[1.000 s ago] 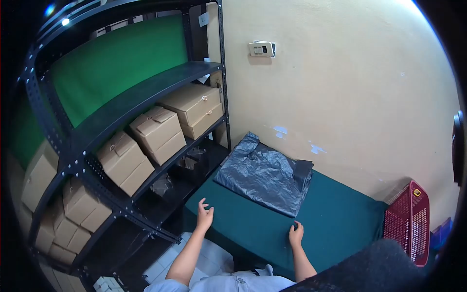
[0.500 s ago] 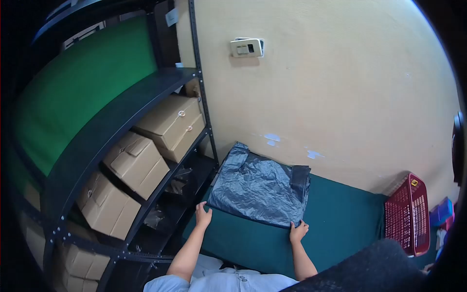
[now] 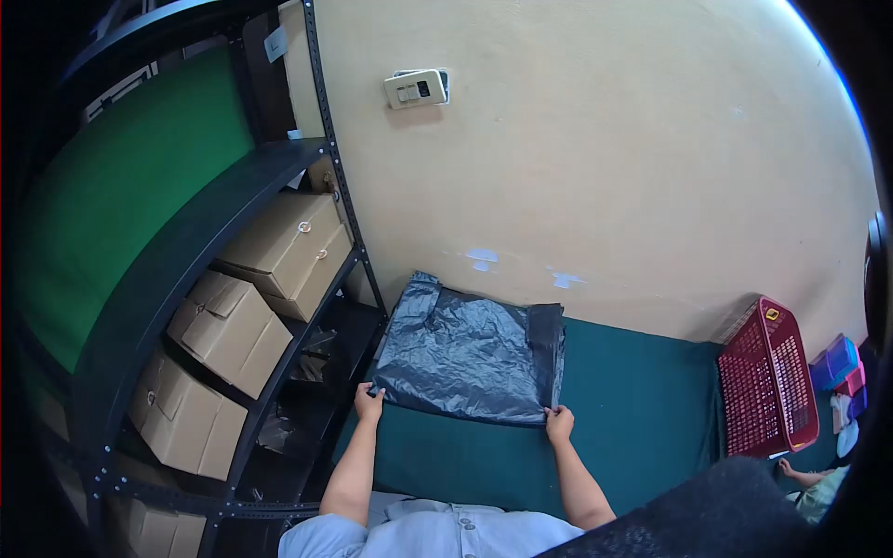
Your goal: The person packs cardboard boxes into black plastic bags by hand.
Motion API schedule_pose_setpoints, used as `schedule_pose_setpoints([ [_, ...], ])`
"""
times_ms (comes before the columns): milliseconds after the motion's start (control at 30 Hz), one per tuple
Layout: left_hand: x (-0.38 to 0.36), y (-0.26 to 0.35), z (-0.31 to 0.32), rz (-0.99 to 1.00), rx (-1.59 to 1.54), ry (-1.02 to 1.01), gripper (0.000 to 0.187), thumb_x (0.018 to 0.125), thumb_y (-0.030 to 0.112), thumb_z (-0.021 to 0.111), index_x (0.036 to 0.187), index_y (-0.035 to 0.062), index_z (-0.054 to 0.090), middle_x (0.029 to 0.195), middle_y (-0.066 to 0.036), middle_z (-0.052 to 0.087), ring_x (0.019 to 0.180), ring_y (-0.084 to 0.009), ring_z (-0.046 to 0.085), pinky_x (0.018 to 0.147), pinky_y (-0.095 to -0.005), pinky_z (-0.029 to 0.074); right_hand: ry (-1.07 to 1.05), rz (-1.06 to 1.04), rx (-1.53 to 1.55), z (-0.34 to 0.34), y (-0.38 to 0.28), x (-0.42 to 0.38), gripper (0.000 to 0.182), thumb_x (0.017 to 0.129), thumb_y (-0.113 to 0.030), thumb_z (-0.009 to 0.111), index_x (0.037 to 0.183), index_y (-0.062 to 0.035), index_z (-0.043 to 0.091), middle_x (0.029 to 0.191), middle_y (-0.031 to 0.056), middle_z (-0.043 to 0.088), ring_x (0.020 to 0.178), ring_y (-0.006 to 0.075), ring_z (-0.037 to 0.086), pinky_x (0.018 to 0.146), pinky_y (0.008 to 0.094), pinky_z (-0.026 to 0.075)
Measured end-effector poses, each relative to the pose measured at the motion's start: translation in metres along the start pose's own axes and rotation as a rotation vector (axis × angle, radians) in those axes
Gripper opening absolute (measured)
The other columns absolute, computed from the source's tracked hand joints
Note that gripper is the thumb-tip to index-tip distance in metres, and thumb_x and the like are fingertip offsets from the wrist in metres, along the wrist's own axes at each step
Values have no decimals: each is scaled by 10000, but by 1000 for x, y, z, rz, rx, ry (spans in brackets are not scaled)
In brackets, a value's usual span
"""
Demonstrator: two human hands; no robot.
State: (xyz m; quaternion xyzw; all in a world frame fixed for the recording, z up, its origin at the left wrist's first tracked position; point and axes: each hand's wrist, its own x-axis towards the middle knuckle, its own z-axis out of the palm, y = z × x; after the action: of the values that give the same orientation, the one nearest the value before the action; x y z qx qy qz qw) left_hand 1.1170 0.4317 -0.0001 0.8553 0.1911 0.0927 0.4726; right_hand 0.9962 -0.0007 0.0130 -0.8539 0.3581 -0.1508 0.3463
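Observation:
A black plastic bag (image 3: 465, 353), crinkled and folded into a rough rectangle, lies flat on the dark green cloth surface (image 3: 633, 400) against the wall. My left hand (image 3: 369, 402) pinches its near left corner. At the near right corner, my right hand (image 3: 559, 424) has its fingers closed on the edge of the same bag. Darker folded strips show along the bag's right side and at its far left corner.
On the left stands a black metal shelf (image 3: 200, 209) with several cardboard boxes (image 3: 230, 335). A red plastic basket (image 3: 767, 381) sits at the right, with colourful containers (image 3: 834, 363) beyond it. Another person's hand (image 3: 789, 468) shows at the lower right. A switch plate (image 3: 416, 89) hangs tilted on the wall.
The view has turned slightly right. My fingers have closed on the bag's near corners; the left hand was more open before. Another person's hand has come into view at the lower right.

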Motion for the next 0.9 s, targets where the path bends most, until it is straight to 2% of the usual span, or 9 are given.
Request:
schedule_pose_setpoints([
  [133,-10,2,9,1,31,141,315,693,188,773,903,52,583,967,-143,589,939,-313,567,846,-382,443,-64,-109,-27,-11,2,3,260,762,-215,704,784,38,649,731,228,627,699,370,625,667,432,480],
  [200,-9,5,11,153,58,342,256,695,192,769,831,73,588,898,-126,559,867,-314,553,807,-387,437,-95,-128,-106,-15,-3,4,224,785,-235,668,821,-14,684,747,200,641,742,366,626,688,437,489],
  [267,-12,21,3,162,-13,313,203,735,172,735,793,56,578,869,-90,562,810,-272,558,741,-366,447,-106,-162,-146,-19,-9,7,209,798,-224,644,845,-27,695,742,190,645,734,359,628,695,437,483],
  [333,-19,41,-9,174,-123,240,191,763,159,713,790,36,569,796,-75,569,737,-232,556,698,-341,449,7,-279,-220,-21,-11,6,186,798,-200,632,838,-34,703,751,178,653,733,342,628,712,421,470],
  [500,-24,78,-31,346,-141,301,173,822,151,662,797,14,558,723,-84,566,676,-194,539,653,-315,439,222,-468,32,-43,-36,9,107,814,-115,610,793,-14,639,814,133,612,798,309,585,710,401,443],
  [667,-8,119,-46,373,-181,278,165,839,141,642,816,7,548,719,-79,549,679,-168,515,671,-297,433,263,-448,245,-69,-77,25,119,820,-101,618,801,17,628,790,142,601,766,307,578,706,380,444],
  [733,0,130,-47,426,-317,311,152,850,117,626,813,3,533,717,-62,531,688,-142,508,680,-281,431,263,-464,293,-79,-93,31,123,824,-95,619,807,26,622,778,144,598,753,303,576,700,370,444],
  [867,4,151,-51,428,-412,309,132,870,92,600,836,1,510,744,-44,532,720,-124,511,715,-255,425,219,-434,399,-92,-110,40,120,834,-79,612,839,41,618,757,144,598,719,282,587,676,342,452],
  [900,7,152,-52,418,-406,306,127,877,91,594,844,7,505,757,-40,535,729,-120,514,723,-250,424,235,-459,421,-93,-112,42,119,834,-73,614,843,46,620,757,136,603,709,249,592,664,325,453],
])
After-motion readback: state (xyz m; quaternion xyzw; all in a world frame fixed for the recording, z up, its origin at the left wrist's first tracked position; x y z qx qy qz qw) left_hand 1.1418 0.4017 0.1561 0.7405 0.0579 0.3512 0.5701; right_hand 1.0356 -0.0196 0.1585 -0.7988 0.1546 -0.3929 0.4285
